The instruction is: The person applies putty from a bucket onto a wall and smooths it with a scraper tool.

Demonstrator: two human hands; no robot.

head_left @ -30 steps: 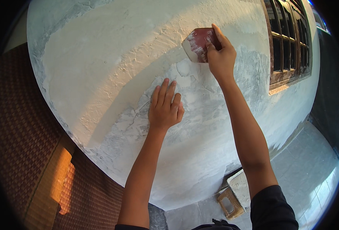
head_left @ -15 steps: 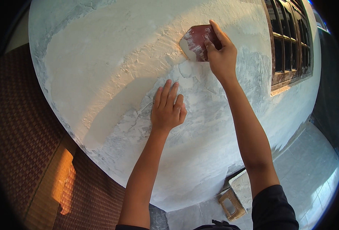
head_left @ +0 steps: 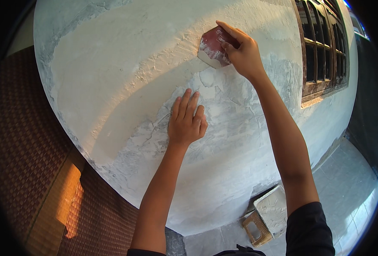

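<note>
My right hand [head_left: 242, 50] grips a dark red plaster scraper [head_left: 218, 42], thumb on its face and fingers behind. Wet white filler coats the scraper's lower left edge, which lies against the wall [head_left: 90, 64]. Below and to the left, my left hand [head_left: 187, 117] rests on the wall, fingers stretched out, holding nothing. Around it the surface is patchy grey and white with cracked, flaking spots. A ridged band of cream filler [head_left: 155, 62] runs diagonally from the scraper down to the left.
A wooden-framed window [head_left: 321, 47] is set in the wall at the right. On the tiled floor [head_left: 338, 179] stands a plaster-smeared white tray [head_left: 272, 209] beside a tan stool-like piece [head_left: 255, 230]. Brown woven matting [head_left: 31, 115] covers the left side.
My right hand has shifted slightly left with the scraper, which is turned more downward. The ridges left of it look flatter. My left hand has stayed in place.
</note>
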